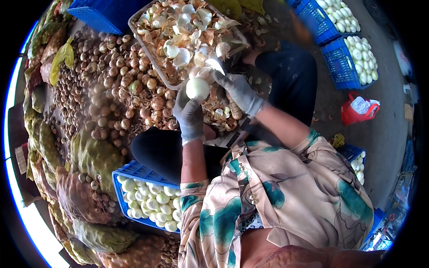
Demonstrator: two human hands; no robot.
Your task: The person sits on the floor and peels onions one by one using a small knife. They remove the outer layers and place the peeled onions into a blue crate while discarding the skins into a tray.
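Observation:
My left hand [189, 112], in a grey knit glove, holds a peeled white onion [197, 88] between thumb and fingers. Just right of it, my gloved right hand [236, 87] is closed around a knife whose bright blade [215, 65] points up and left, above the onion. The knife's handle is mostly hidden by the fingers. Both hands are at the near edge of a pale plastic tub [150, 59] heaped with onion skins [182, 50]. Loose onion skins also lie below the hands, between my knees.
Unpeeled onions [157, 102] are spread over the floor at left, with full mesh sacks [97, 157] beyond. A blue crate [147, 219] of peeled onions stands by my left side. More blue crates [340, 68] and a red bag [356, 112] stand at right.

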